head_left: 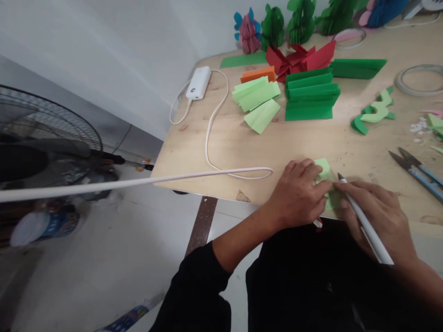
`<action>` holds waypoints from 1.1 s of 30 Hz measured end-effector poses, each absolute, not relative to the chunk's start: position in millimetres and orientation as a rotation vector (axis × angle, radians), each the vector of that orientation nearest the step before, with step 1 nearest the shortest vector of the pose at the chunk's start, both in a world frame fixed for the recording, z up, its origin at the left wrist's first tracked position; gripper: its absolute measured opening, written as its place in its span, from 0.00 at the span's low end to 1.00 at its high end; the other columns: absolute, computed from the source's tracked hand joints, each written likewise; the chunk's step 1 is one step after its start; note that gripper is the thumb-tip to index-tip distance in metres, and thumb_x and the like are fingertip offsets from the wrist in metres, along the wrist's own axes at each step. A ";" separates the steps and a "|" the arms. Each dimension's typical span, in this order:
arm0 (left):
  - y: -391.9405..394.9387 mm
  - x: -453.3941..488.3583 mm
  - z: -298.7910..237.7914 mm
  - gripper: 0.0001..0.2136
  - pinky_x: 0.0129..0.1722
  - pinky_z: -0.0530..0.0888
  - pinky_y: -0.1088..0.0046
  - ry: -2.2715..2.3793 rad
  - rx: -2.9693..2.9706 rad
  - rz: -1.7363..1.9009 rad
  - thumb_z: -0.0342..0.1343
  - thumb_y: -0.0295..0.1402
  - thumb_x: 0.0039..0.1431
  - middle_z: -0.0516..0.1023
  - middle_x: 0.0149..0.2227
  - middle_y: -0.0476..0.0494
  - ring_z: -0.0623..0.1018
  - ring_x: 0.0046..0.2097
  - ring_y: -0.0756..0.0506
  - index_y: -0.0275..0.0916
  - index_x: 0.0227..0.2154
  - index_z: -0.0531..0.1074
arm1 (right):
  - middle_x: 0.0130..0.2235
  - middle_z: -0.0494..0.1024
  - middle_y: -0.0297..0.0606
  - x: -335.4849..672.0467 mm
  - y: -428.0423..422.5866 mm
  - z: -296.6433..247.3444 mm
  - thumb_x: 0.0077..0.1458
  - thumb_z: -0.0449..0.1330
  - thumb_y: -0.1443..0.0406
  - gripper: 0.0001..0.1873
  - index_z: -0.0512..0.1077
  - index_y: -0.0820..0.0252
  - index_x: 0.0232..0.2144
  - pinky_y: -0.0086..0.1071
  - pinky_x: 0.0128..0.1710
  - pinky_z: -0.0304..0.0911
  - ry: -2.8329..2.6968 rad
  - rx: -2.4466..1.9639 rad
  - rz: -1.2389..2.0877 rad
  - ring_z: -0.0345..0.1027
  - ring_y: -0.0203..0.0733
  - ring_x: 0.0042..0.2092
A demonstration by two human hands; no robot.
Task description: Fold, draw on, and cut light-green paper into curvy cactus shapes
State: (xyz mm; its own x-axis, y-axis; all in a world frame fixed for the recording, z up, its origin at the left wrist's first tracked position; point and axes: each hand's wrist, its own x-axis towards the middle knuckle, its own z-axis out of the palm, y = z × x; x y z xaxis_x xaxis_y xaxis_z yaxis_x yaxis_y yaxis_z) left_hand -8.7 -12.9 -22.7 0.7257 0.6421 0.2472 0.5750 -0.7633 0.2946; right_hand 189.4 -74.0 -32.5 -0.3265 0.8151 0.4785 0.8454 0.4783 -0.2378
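Likely marking: the right hand (382, 216) clamps a pen (364, 224) in its fingers by green paper (325, 169) the left hand (298, 194) partly covers, its grip unclear; the next stroke needs steadiness.

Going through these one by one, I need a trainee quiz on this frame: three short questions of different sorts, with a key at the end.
1. Multiple choice: what does the right hand hold?
a) a roll of tape
b) a white pen
c) a red folded strip

2. True or false: the scissors lie on the table, held by neither hand.

3. Fill in: the left hand rests on a piece of ____ paper.

Key: 1. b; 2. true; 3. light green
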 end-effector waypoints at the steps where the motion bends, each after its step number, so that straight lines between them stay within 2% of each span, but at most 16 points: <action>1: -12.9 -8.8 -22.4 0.13 0.59 0.65 0.53 0.970 2.730 0.498 0.50 0.33 0.64 0.72 0.51 0.34 0.66 0.60 0.34 0.37 0.45 0.77 | 0.46 0.81 0.42 189.5 -74.1 -32.4 0.61 0.57 0.68 0.34 0.58 0.44 0.67 0.46 0.42 0.68 -2.182 -1.373 -0.073 0.77 0.56 0.46; 7: -15.0 -17.4 -23.3 0.13 0.59 0.65 0.53 0.935 2.738 0.540 0.49 0.31 0.64 0.72 0.51 0.35 0.67 0.60 0.34 0.37 0.45 0.77 | 0.46 0.81 0.44 187.4 -74.4 -30.8 0.60 0.57 0.70 0.33 0.60 0.46 0.66 0.47 0.43 0.68 -2.180 -1.369 -0.087 0.76 0.56 0.47; 13: -17.1 -25.2 -23.5 0.12 0.60 0.66 0.54 0.927 2.756 0.511 0.49 0.33 0.67 0.73 0.52 0.34 0.67 0.61 0.35 0.36 0.43 0.76 | 0.45 0.80 0.43 187.0 -73.4 -31.8 0.60 0.57 0.70 0.30 0.63 0.49 0.64 0.45 0.44 0.68 -2.164 -1.349 -0.096 0.76 0.54 0.47; 18: -17.5 -34.1 -19.9 0.11 0.60 0.67 0.56 0.931 2.757 0.488 0.48 0.32 0.68 0.73 0.52 0.34 0.69 0.60 0.36 0.35 0.43 0.75 | 0.45 0.81 0.41 186.8 -74.5 -30.5 0.60 0.57 0.69 0.31 0.63 0.45 0.64 0.47 0.44 0.67 -2.139 -1.390 -0.011 0.76 0.55 0.47; 23: -11.3 -52.1 -22.4 0.11 0.59 0.69 0.58 1.018 2.824 0.511 0.48 0.27 0.68 0.75 0.52 0.34 0.71 0.59 0.38 0.35 0.41 0.76 | 0.45 0.80 0.42 186.6 -74.6 -29.7 0.61 0.57 0.70 0.31 0.62 0.46 0.64 0.46 0.43 0.67 -2.162 -1.391 -0.025 0.76 0.55 0.47; 28: -7.6 -58.1 -26.4 0.12 0.59 0.70 0.55 1.216 2.855 0.692 0.47 0.21 0.65 0.78 0.52 0.34 0.73 0.59 0.37 0.34 0.41 0.76 | 0.46 0.80 0.41 186.2 -74.5 -29.2 0.61 0.57 0.69 0.29 0.62 0.43 0.63 0.45 0.42 0.67 -2.156 -1.399 -0.018 0.75 0.54 0.47; 30: -11.1 -52.7 -25.4 0.12 0.60 0.70 0.56 1.180 2.777 0.741 0.48 0.23 0.65 0.78 0.54 0.35 0.72 0.60 0.38 0.34 0.44 0.76 | 0.46 0.79 0.42 185.6 -74.6 -28.3 0.61 0.57 0.69 0.30 0.62 0.44 0.63 0.46 0.42 0.67 -2.161 -1.394 -0.018 0.75 0.54 0.47; 33: -18.7 -42.6 -23.4 0.14 0.64 0.66 0.54 1.004 2.745 0.713 0.48 0.32 0.69 0.76 0.57 0.36 0.70 0.63 0.38 0.35 0.49 0.76 | 0.45 0.80 0.44 185.1 -74.5 -27.7 0.60 0.57 0.71 0.30 0.63 0.48 0.63 0.46 0.43 0.67 -2.175 -1.373 -0.041 0.75 0.54 0.47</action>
